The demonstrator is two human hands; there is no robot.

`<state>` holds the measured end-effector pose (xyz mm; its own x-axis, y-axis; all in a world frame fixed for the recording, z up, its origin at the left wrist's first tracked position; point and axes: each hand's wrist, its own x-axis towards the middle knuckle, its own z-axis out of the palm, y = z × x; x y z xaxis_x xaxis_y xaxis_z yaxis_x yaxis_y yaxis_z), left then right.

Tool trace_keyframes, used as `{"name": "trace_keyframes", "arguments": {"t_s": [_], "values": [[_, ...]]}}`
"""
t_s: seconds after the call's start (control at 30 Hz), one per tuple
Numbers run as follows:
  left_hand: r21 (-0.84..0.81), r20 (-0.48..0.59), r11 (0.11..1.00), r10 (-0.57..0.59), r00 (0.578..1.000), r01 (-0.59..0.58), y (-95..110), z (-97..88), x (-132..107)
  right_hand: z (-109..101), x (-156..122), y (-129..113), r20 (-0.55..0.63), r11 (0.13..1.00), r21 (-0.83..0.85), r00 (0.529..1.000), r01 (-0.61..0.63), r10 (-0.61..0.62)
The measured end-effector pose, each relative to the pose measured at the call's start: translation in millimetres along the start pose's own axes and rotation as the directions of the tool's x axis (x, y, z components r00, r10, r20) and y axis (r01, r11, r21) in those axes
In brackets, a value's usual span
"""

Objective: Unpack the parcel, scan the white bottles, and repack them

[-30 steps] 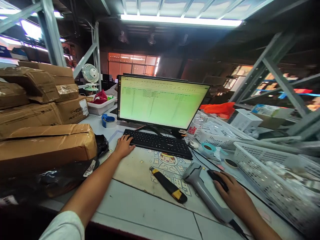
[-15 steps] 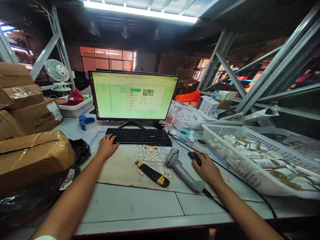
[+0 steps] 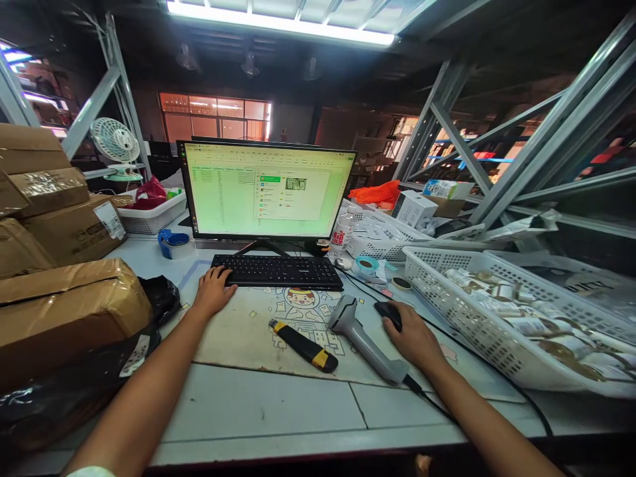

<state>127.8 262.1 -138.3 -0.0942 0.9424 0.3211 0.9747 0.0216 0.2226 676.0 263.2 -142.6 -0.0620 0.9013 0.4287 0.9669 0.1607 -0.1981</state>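
My left hand [image 3: 212, 292] rests at the left end of the black keyboard [image 3: 278, 271], its fingers curled loosely on the keys and holding nothing. My right hand [image 3: 411, 336] lies cupped over a black mouse [image 3: 388, 313] on the desk. Between the hands lie a grey barcode scanner [image 3: 365, 341] and a black and yellow utility knife [image 3: 303, 344], both on a worn desk mat [image 3: 253, 331]. Behind the keyboard a monitor [image 3: 265, 191] shows a green spreadsheet with a smaller window over it.
Taped cardboard parcels [image 3: 64, 305] are stacked at the left, over a black plastic bag [image 3: 156, 298]. White baskets [image 3: 477, 311] of small rolls stand at the right. Tape rolls [image 3: 173, 244], a fan [image 3: 115, 142] and grey steel racking [image 3: 497, 165] surround the desk.
Over the last second the view swung right and levelled, and a smaller window appeared on the monitor. In the last half second both hands have stayed where they were.
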Motion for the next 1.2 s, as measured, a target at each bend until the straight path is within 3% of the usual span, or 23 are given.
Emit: {"name": "trace_keyframes", "arguments": {"t_s": [0.37,0.6,0.93,1.07,1.13,1.2], "values": [[0.008,0.008,1.0,0.012,1.0,-0.012,-5,6.1,3,0,1,1,0.02,0.999,0.021,0.999,-0.033,0.033],[0.003,-0.026,1.0,0.024,0.999,-0.024,-8,10.7,3,5,1,6,-0.026,0.998,0.048,0.999,0.031,-0.03],[-0.028,-0.014,0.999,0.022,1.0,-0.023,-7,4.6,1,11,3,12,-0.019,0.999,0.009,0.999,0.045,-0.045],[-0.127,-0.113,0.992,-0.007,0.994,-0.008,13,-19.2,0,12,4,12,-0.028,0.999,-0.008,0.998,0.053,-0.053],[-0.24,-0.158,0.969,0.018,0.987,-0.057,35,-46.6,-5,13,5,13,-0.033,0.998,-0.012,0.998,0.054,-0.054],[-0.366,-0.19,0.912,0.123,0.974,-0.186,60,-85.1,-20,13,5,14,-0.035,0.998,-0.011,0.997,0.068,-0.069]]}}
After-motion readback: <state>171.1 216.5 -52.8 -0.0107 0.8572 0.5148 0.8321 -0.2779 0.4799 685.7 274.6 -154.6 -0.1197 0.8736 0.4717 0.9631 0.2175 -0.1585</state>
